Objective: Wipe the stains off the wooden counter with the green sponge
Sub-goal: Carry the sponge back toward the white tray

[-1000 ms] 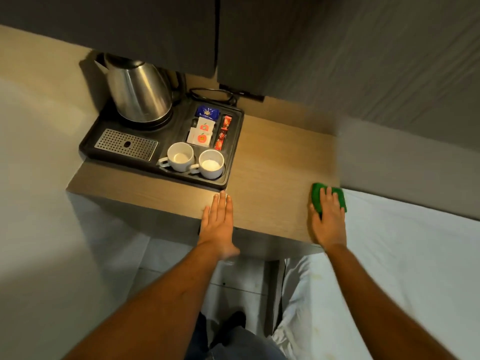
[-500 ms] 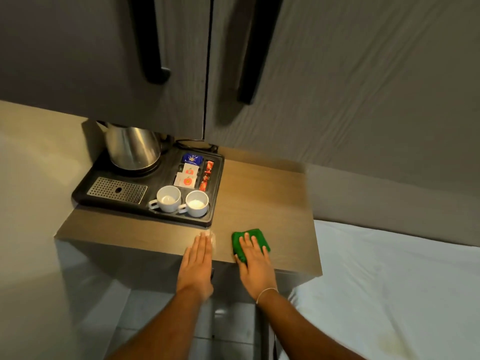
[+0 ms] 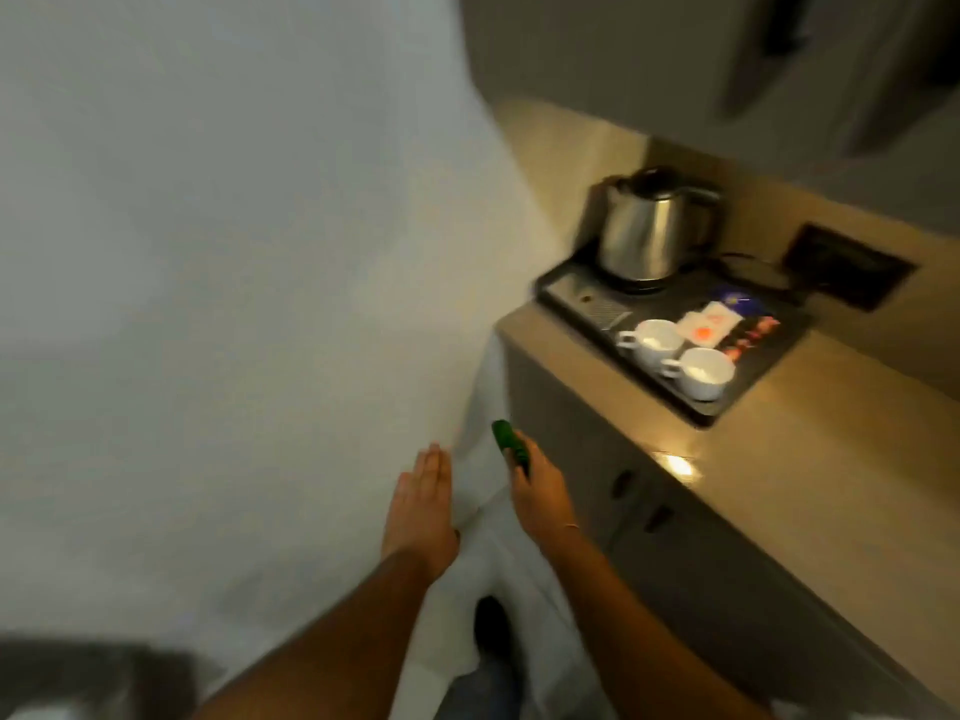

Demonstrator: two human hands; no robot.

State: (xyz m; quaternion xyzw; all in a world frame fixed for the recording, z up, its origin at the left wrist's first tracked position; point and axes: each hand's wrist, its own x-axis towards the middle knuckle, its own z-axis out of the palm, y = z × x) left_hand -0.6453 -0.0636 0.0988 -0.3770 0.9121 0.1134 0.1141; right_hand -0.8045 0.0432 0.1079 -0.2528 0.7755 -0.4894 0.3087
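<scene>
I see the right hand [image 3: 540, 498] low in the middle of the frame, and its grip is closed around the green sponge [image 3: 510, 447]. The sponge sticks out above the fingers, edge-on to the camera, in the air in front of the cabinet face. It does not touch the wooden tabletop [image 3: 810, 459], which runs along the right side of the frame. The left hand [image 3: 421, 511] is just to the left, flat and wide, fingers together, holding nothing.

On the tabletop, in the upper right, stands a black tray [image 3: 748, 376] with a steel kettle [image 3: 649, 231], two white cups [image 3: 675, 356] and some sachets [image 3: 711, 324]. The picture is blurred, so I cannot find any stain on the wood; only a bright spot of reflected light near the front edge.

I judge the sponge is light and soft, and it will bend under pressure. It is better to press it flat under the fingers and palm than to pinch it by the edge as now, so that the broad face meets the wood. If it is wet it may slip a little. Near the tray I would wipe with care, because the cups are fragile.
</scene>
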